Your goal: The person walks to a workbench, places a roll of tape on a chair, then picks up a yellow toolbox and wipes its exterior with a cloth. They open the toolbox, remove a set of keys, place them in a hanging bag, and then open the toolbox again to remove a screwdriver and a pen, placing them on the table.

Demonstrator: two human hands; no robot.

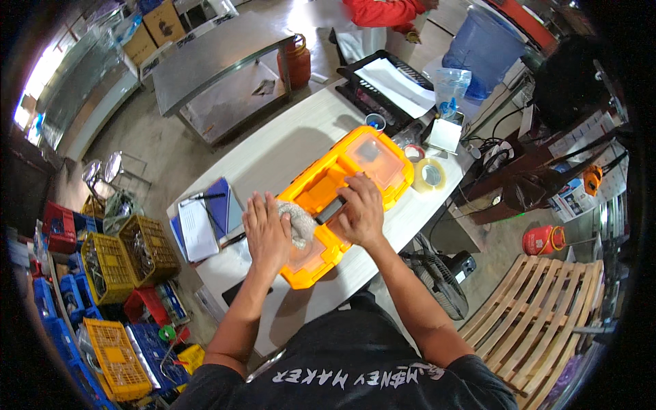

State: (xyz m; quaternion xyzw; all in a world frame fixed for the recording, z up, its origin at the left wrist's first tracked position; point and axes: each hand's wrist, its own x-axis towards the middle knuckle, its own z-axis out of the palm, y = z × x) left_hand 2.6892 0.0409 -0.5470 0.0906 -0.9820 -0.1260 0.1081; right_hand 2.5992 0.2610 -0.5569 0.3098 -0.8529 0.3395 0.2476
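An orange toolbox (321, 265) with clear lidded compartments and a dark central handle (330, 210) lies slantwise on the white table (263, 160). My left hand (266, 232) is at its near-left part, fingers straight and together. Under its thumb and palm side is a bunched grey rag (298, 224), pressed against the toolbox. My right hand (363, 210) bends its fingers over the middle of the toolbox, by the handle's end; its palm side is hidden.
Blue folders and a notepad (199, 229) lie left of the toolbox, a dark phone (236, 292) nearer me. Rolls of tape (429, 175) and a black tray with papers (393, 82) sit at the right and back. A fan (437, 277), a wooden pallet (536, 321) and crates (102, 266) stand around.
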